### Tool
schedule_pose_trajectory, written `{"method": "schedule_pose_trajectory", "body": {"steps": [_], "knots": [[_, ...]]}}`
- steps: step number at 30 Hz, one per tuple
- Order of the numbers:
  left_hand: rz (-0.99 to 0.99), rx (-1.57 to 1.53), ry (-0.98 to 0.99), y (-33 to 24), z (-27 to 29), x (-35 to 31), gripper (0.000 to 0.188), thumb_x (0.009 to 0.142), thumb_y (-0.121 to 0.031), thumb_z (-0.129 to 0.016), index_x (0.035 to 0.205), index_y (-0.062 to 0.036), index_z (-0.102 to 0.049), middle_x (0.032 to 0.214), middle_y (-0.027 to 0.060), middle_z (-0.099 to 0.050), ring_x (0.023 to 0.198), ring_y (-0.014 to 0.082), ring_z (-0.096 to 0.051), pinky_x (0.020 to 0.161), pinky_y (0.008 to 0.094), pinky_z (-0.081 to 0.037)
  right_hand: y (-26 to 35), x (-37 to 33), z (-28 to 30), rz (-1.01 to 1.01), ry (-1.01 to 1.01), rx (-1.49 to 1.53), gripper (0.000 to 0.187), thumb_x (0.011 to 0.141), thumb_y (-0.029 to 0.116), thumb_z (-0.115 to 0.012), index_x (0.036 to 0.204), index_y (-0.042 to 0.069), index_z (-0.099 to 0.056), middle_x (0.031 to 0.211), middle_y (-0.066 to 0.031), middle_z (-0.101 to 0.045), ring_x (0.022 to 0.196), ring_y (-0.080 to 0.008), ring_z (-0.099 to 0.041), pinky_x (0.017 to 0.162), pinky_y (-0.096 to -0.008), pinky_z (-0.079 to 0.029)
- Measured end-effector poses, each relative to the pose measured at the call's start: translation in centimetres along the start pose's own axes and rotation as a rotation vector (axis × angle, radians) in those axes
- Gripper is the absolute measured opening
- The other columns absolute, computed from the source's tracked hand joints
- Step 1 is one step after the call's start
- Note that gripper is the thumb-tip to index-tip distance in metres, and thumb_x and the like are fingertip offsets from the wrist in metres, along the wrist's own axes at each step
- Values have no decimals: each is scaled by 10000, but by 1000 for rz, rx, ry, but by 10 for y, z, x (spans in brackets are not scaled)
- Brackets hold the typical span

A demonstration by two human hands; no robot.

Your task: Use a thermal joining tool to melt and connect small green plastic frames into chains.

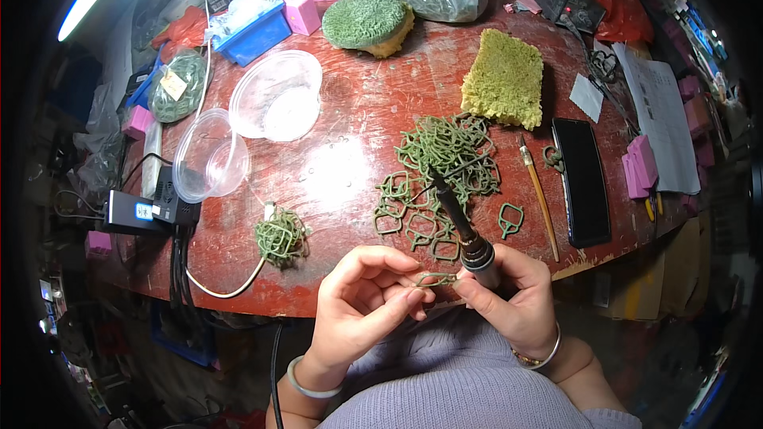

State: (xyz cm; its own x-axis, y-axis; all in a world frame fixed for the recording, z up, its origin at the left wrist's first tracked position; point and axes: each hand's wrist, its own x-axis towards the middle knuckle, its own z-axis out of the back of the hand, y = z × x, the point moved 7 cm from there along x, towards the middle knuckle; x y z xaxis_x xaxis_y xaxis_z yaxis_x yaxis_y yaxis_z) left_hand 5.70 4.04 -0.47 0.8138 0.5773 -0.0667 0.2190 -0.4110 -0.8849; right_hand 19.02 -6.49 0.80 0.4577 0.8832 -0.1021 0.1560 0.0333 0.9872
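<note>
Near the table's front edge, my left hand (369, 294) pinches a small green ring-shaped piece (435, 279) between thumb and fingers. My right hand (513, 298) meets the other end of that piece with its fingertips. The same right hand grips a pen-like tool with a dark tapering upper part and a grey metallic collar (478, 258), tilted up and to the left. Just beyond the hands lies a heap of similar green ring pieces (445, 147), several loose ones spread in front of it. One single green ring (510, 220) lies to the right.
A wooden-handled brush (540, 202) and a black phone (580, 183) lie at right. Behind the heap sit a yellow sponge (502, 79) and a green-topped round pad (366, 20). At left are clear plastic bowls (274, 95), a green bundle (280, 237) and a white cable (230, 295).
</note>
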Motion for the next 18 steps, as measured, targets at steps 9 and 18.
{"method": "schedule_pose_trajectory", "body": {"steps": [9, 18], "knots": [[50, -282, 7, 8, 0, 3, 239, 897, 95, -605, 1127, 57, -551, 1097, 179, -645, 923, 202, -677, 713, 296, -586, 1, 2, -2, 63, 18, -69, 75, 880, -7, -694, 940, -3, -649, 758, 60, -557, 686, -1, -466, 588, -183, -376], [-39, -97, -6, -4, 2, 7, 169, 917, 76, -577, 1081, 58, -610, 1064, 147, -621, 871, 157, -648, 645, 260, -570, 1, 2, -1, 62, 6, -71, 81, 868, -5, -703, 932, -4, -653, 760, 46, -568, 688, -7, -483, 585, -192, -392]]}}
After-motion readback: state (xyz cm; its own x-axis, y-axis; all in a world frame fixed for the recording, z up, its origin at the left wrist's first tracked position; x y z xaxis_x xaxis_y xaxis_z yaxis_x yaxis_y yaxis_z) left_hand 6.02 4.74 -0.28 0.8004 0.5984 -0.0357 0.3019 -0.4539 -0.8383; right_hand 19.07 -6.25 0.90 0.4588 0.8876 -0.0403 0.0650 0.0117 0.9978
